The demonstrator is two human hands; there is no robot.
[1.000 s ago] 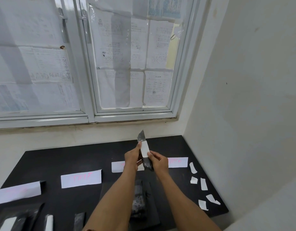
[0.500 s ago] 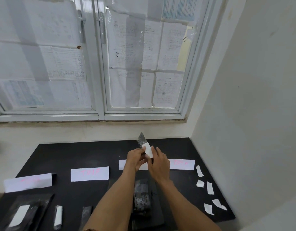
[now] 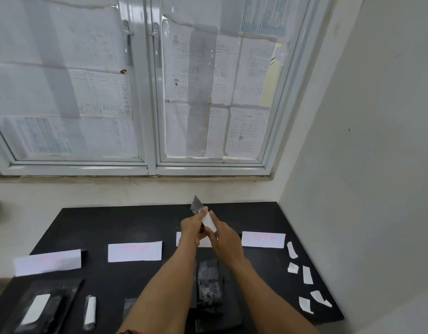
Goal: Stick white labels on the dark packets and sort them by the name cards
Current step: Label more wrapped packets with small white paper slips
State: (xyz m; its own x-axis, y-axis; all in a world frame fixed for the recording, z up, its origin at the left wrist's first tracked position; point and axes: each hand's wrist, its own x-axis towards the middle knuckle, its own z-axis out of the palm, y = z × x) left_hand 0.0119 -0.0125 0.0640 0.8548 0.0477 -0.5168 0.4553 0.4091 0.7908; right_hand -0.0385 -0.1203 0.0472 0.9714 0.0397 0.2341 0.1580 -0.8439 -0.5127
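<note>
The left hand and right hand hide the dark packet's lower half and most of one name card.

Second card from left: pink handwriting, roughly "THIF", uncertain. Left card and right card: pink marks, too faint to read. Window papers: print too small to read.

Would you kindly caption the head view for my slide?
Left hand grips a dark packet; right hand presses its white label.
</note>
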